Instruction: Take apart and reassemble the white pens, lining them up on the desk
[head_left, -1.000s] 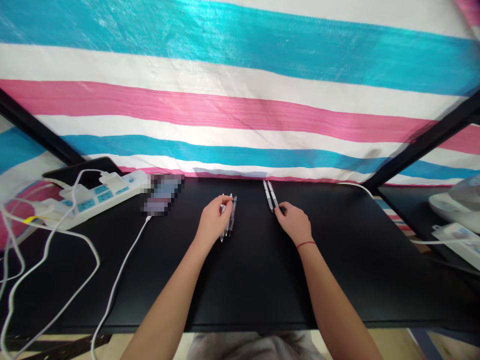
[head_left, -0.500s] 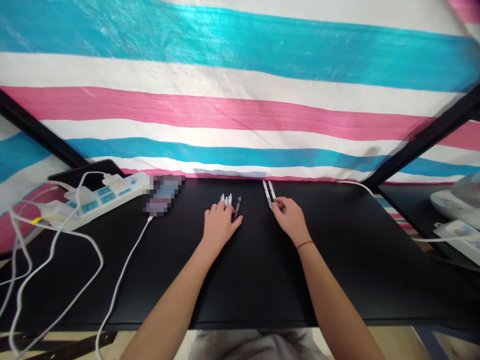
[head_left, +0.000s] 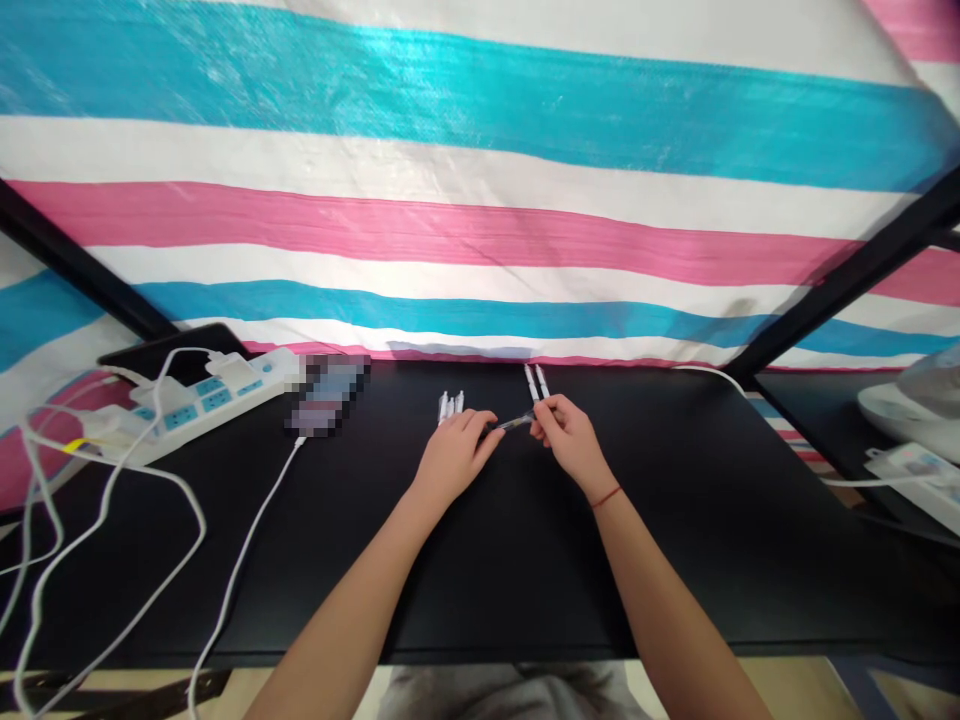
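A clear pen with a dark tip [head_left: 516, 423] lies slantwise between my two hands. My left hand [head_left: 454, 455] pinches its left end between thumb and fingers. At the pen's other end, the fingers of my right hand [head_left: 566, 435] are closed on it. Just beyond my right fingertips, two white pens [head_left: 537, 381] lie side by side on the black table [head_left: 510, 560]. Several white pens [head_left: 451, 405] lie bunched behind my left hand, their lower parts hidden by it.
A phone with a blurred screen [head_left: 328, 396] lies to the left, its white charging cable [head_left: 255, 530] running to the front edge. Further left are a white power strip [head_left: 217, 397] with plugs and loose cables. A striped sheet [head_left: 480, 230] hangs behind the table.
The clear pen has come away from the bunch by my left hand and now spans both hands. My left hand has moved slightly right; my right hand has left the two white pens.
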